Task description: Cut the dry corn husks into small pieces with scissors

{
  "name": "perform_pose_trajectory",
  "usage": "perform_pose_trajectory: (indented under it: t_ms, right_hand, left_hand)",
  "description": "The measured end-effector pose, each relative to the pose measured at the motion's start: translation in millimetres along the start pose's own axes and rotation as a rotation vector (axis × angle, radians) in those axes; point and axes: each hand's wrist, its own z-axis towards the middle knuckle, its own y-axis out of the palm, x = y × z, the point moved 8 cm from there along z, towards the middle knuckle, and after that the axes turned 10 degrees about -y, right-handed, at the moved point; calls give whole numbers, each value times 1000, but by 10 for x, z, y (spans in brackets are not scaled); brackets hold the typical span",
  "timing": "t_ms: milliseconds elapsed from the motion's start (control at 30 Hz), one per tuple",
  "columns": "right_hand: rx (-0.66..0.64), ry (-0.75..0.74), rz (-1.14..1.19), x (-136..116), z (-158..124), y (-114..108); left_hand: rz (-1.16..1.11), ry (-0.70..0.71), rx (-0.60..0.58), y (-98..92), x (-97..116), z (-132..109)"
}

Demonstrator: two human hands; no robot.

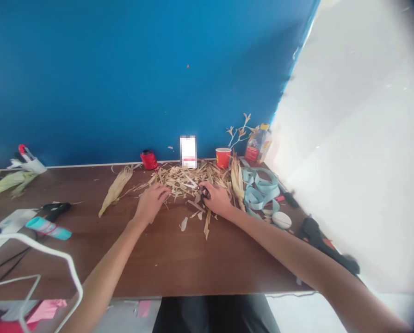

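Note:
A loose pile of dry, pale corn husk scraps (pixel 182 177) lies against the wall side of the brown table. My right hand (pixel 219 200) is closed around dark-handled scissors (pixel 203 193), whose blades point left into the scraps. At the pile's left edge is my left hand (pixel 151 201), its fingers reaching right with a gap between them; nothing shows in it. A few husk strips (pixel 207 225) lie in front of the pile. To the right of my right hand stands a bundle of husk (pixel 237 180), and another corn husk (pixel 116 190) rests to the left.
Behind the pile are a red cup (pixel 223 157), a red roll (pixel 149 160) and a lit phone screen (pixel 188 151). Blue-green ribbon (pixel 260 189), a bottle (pixel 258 144) and a glue gun (pixel 326 243) sit right. A blue-green roll (pixel 49 228) and white cable (pixel 66 256) are left.

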Motion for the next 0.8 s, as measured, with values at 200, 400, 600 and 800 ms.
perform_pose_trajectory:
  t_ms: [200, 400, 600, 800]
  right_hand:
    - [18, -40, 8, -15, 5, 5]
    - [6, -34, 28, -18, 5, 3]
    - [-2, -20, 56, -13, 1, 15]
    - [-5, -52, 27, -35, 0, 25]
  left_hand:
    - [86, -203, 60, -294, -743, 156]
    - [325, -537, 369, -704, -1225, 6]
    - [396, -888, 230, -618, -1726, -177]
    - [380, -834, 306, -718, -1671, -191]
